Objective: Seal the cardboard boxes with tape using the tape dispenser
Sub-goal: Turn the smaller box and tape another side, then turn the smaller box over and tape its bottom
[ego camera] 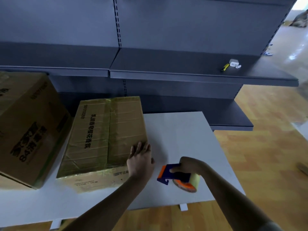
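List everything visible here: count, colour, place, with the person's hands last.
Flat brown cardboard box, tape along its top: one, brown, on the table, centre-left.
Large brown cardboard box with black print: one, brown, far left.
White rectangular table: one, white, under the flat box.
Blue-and-orange tape dispenser with pale roll: one, over the table's right part.
Dark grey metal shelving: one run, grey, behind the table.
Yellow utility knife: one, yellow, on the right shelf.
Small white case: one, white, beside the knife.
Left hand: one, flat on the flat box's near right corner.
Right hand: one, grips the tape dispenser.
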Motion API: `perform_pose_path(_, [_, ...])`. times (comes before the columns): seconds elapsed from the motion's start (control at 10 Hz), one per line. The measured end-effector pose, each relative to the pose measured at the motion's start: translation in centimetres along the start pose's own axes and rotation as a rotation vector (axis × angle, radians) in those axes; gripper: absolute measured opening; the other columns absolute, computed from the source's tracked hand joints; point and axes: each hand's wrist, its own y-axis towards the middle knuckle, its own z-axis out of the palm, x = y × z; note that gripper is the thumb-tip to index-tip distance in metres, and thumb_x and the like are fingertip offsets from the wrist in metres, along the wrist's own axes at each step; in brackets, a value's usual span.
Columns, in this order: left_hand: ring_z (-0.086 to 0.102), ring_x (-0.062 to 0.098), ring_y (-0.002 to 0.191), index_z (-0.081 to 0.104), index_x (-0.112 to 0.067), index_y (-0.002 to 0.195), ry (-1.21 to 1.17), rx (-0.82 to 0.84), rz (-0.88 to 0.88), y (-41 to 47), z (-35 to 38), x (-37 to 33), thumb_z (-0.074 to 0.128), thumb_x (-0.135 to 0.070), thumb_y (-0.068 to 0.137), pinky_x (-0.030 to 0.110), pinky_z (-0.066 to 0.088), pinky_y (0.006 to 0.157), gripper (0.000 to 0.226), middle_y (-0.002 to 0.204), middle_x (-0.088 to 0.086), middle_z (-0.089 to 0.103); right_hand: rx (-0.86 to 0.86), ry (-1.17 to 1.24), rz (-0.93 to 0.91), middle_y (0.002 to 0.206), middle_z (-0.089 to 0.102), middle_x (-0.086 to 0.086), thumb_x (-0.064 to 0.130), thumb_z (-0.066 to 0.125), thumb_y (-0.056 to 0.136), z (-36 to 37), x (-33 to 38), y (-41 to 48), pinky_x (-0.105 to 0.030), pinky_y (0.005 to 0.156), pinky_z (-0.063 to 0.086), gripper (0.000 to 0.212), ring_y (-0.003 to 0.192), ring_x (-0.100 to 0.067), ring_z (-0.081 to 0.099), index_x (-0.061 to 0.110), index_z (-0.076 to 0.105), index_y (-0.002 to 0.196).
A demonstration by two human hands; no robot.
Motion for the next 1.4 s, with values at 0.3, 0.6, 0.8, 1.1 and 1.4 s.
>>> perform_pose_path(0.3, [0.064, 0.028, 0.105, 0.069, -0.004, 0.108, 0.048, -0.188, 0.215, -0.6, 0.0, 0.9, 0.086, -0.025, 0.057, 0.041, 0.055, 0.081, 0.057, 0.111, 0.01, 0.068, -0.103, 0.287, 0.026, 0.083, 0.069, -0.01, 0.042, 0.05, 0.093, 0.6, 2.1, 2.7, -0.027, 0.064, 0.053, 0.04, 0.073, -0.02, 0.067, 0.004, 0.053, 0.085])
perform_pose_path(0.6, [0.063, 0.02, 0.109, 0.069, -0.005, 0.109, -0.006, -0.249, 0.407, -2.9, 0.0, 3.5, 0.085, -0.027, 0.061, 0.037, 0.052, 0.091, 0.055, 0.115, 0.008, 0.067, -0.257, 1.697, 0.034, 0.111, 0.065, -0.005, 0.019, 0.059, 0.09, 7.7, 4.9, 6.8, -0.023, 0.079, 0.046, 0.03, 0.095, -0.015, 0.062, 0.009, 0.06, 0.118])
perform_pose_path(0.8, [0.065, 0.017, 0.103, 0.073, -0.006, 0.1, -0.054, -0.297, 0.494, -3.2, -0.6, 5.5, 0.083, -0.011, 0.063, 0.032, 0.054, 0.086, 0.039, 0.109, 0.007, 0.069, -0.533, 0.631, -0.006, 0.092, 0.062, -0.015, 0.027, 0.057, 0.092, 7.9, 5.9, 7.2, -0.032, 0.062, 0.048, 0.033, 0.082, -0.027, 0.06, 0.008, 0.055, 0.118])
perform_pose_path(1.1, [0.069, 0.017, 0.092, 0.074, -0.008, 0.096, -0.114, -0.296, 0.572, -2.6, -1.4, 7.1, 0.087, -0.021, 0.058, 0.03, 0.055, 0.079, 0.042, 0.101, 0.007, 0.072, -0.567, 0.231, -0.501, 0.075, 0.059, 0.005, 0.046, 0.05, 0.091, 2.3, 8.2, 2.4, -0.026, 0.066, 0.044, 0.039, 0.075, -0.015, 0.057, 0.024, 0.056, 0.124])
perform_pose_path(1.4, [0.068, 0.016, 0.095, 0.073, -0.007, 0.099, -0.177, -0.331, 0.528, -2.4, -0.4, 7.2, 0.079, -0.014, 0.07, 0.032, 0.058, 0.077, 0.031, 0.104, 0.005, 0.071, -0.305, 0.381, -0.492, 0.068, 0.049, -0.01, 0.028, 0.057, 0.093, 3.8, 6.7, 0.7, -0.028, 0.048, 0.046, 0.026, 0.053, -0.026, 0.057, 0.03, 0.06, 0.118])
